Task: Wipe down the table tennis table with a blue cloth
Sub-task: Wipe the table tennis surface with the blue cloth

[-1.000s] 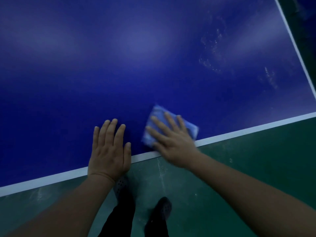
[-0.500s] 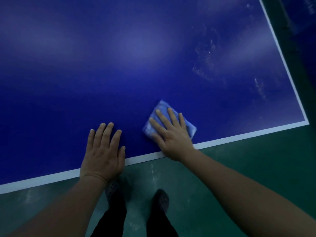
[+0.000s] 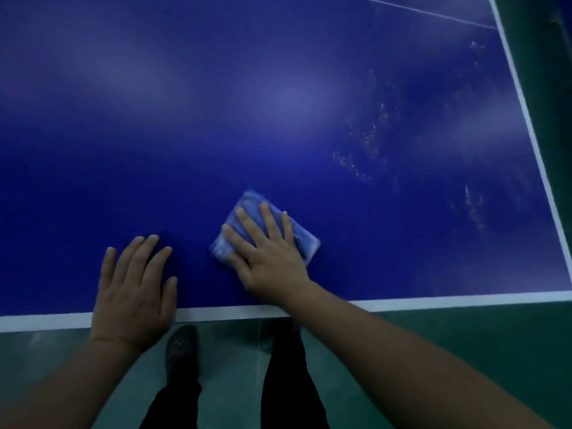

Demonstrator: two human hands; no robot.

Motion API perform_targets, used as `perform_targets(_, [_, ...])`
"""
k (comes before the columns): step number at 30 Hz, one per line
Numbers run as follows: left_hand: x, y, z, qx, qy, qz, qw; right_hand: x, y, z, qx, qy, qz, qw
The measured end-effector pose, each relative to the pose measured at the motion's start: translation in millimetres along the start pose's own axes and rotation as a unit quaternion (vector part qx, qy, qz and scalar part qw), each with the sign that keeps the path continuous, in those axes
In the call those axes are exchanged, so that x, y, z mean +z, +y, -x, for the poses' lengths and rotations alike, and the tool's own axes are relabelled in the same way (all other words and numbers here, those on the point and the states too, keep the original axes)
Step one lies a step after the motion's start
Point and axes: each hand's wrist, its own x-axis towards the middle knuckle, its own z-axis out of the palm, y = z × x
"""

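Right hand (image 3: pixel 272 261) presses folded blue cloth (image 3: pixel 305 241) flat on counter (image 3: pixel 216 119) (fingers straight); left hand (image 3: pixel 134 294) rests beside it, fingers spread.

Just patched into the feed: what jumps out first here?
The right hand presses a folded blue cloth flat on the blue table, near its white front edge. The left hand rests flat beside it, apart from the cloth. Pale smudges mark the surface further right, toward the side line.
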Motion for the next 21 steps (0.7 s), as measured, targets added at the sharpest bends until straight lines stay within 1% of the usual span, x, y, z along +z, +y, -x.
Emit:
perform_targets(1, [1,18,-2,-0.014,0.01,0.009,1.0,-6,21,1,-0.037,-0.008,-0.002,0.999])
perform_targets(2, [3,39,-6,-0.023,0.014,0.02,0.999,-13,50,1,-0.04,-0.007,0.01,0.999])
perform_targets(3, [6,62,-11,-0.032,0.013,0.034,0.999,-22,83,1,-0.017,-0.016,0.018,1.0])
perform_targets(5, [13,107,-23,-0.052,0.008,0.058,0.997,-42,145,-3,0.065,-0.011,0.027,0.997])
perform_targets(6, [17,126,-27,-0.063,0.006,0.067,0.996,-48,162,-4,0.087,-0.012,0.027,0.996])
perform_targets(7, [21,143,-30,-0.076,0.005,0.073,0.994,-49,167,-3,0.083,-0.014,0.029,0.996])
perform_targets(8, [26,155,-32,-0.089,0.007,0.078,0.993,-47,163,-1,0.045,-0.013,0.036,0.998])
perform_targets(9, [32,164,-32,-0.098,0.011,0.08,0.992,-42,153,4,-0.022,-0.021,0.038,0.999])
perform_targets(10, [37,170,-31,-0.103,0.012,0.076,0.992,-35,142,10,-0.109,-0.032,0.037,0.993])
perform_targets(11, [42,173,-29,-0.1,0.012,0.066,0.993,-28,135,16,-0.194,-0.041,0.04,0.979])
perform_targets(12, [46,174,-27,-0.092,0.013,0.054,0.994,-24,138,14,-0.262,-0.044,0.044,0.963])
perform_targets(13, [50,173,-28,-0.084,0.013,0.042,0.995,-28,150,0,-0.305,-0.046,0.048,0.95])
perform_targets(14, [53,171,-28,-0.079,0.011,0.031,0.996,-36,168,-25,-0.315,-0.04,0.052,0.947])
perform_targets(15, [54,170,-29,-0.075,0.008,0.021,0.997,-45,188,-54,-0.286,-0.02,0.058,0.956])
perform_targets(16, [55,170,-29,-0.074,0.004,0.016,0.997,-55,213,-87,-0.216,0.003,0.058,0.975])
perform_targets(17, [55,170,-29,-0.073,0.002,0.017,0.997,-68,242,-120,-0.116,0.015,0.052,0.992])
perform_targets(18, [55,170,-29,-0.071,0.002,0.018,0.997,-82,274,-148,-0.01,0.025,0.047,0.999])
perform_targets(19, [55,170,-28,-0.069,0.001,0.019,0.997,-93,301,-167,0.083,0.037,0.035,0.995])
perform_targets(20, [55,170,-28,-0.068,0.0,0.02,0.998,-102,316,-178,0.156,0.053,0.015,0.986])
perform_targets(21, [55,170,-28,-0.068,-0.002,0.02,0.997,-103,316,-181,0.198,0.068,0.006,0.978])
